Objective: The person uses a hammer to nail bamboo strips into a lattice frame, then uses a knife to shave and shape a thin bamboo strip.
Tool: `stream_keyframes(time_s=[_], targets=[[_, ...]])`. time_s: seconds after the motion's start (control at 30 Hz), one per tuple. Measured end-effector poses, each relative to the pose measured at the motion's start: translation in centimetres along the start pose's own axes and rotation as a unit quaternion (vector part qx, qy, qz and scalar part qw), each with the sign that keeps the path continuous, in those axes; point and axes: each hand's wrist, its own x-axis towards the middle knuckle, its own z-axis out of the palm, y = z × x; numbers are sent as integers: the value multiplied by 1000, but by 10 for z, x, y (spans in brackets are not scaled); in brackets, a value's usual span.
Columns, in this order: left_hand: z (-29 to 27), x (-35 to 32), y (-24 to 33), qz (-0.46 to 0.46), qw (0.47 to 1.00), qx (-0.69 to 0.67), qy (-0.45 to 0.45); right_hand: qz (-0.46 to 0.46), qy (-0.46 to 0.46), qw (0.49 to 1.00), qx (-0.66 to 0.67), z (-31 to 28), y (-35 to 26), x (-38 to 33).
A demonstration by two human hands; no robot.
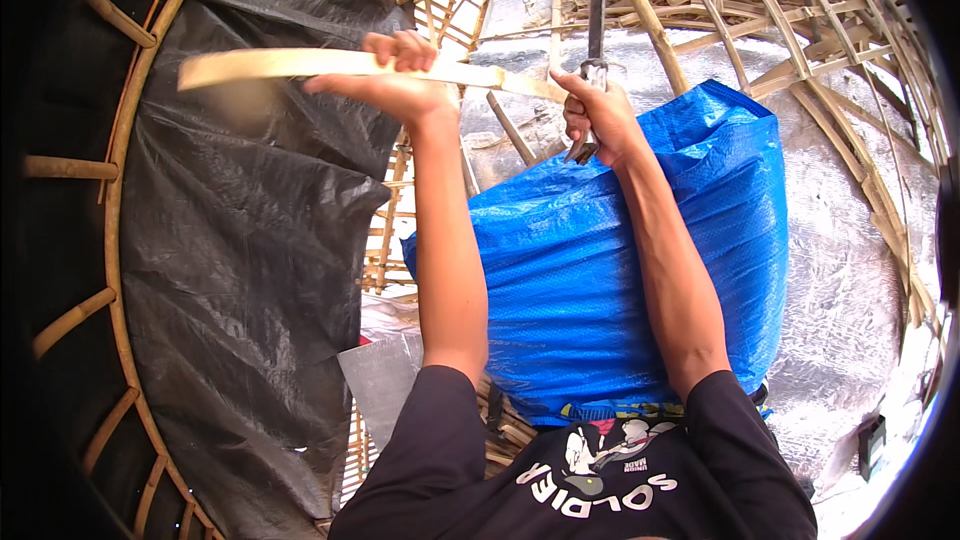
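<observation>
My left hand is closed around a pale, flat bamboo strip, its fingers over the top edge. The strip lies crosswise; one end juts out to the left and the other reaches my right hand. In my right hand is the handle of a long knife, whose narrow dark blade points away from me. The right end of the strip meets the knife near my right fingers; their exact contact is hidden. Below both forearms a blue woven plastic sheet covers my lap.
Black plastic sheeting hangs on the left beside a curved bamboo pole frame. Many split bamboo strips are stacked at the far right. A silvery sheet lies on the right. A grey flat panel sits by my left elbow.
</observation>
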Motion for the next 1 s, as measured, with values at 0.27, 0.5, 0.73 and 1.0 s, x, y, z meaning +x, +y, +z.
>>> stream_keyframes(time_s=[0.27,0.5,0.73,1.0], targets=[[-37,23,-36,-28,996,12,80,62,41,991,-110,37,2,-6],[-66,35,-40,-16,995,7,94,82,0,978,-191,92,35,-12],[-77,44,-47,-23,996,-18,80,166,81,961,-207,70,86,8],[-77,44,-55,-9,998,-4,70,137,41,958,-249,78,77,13]])
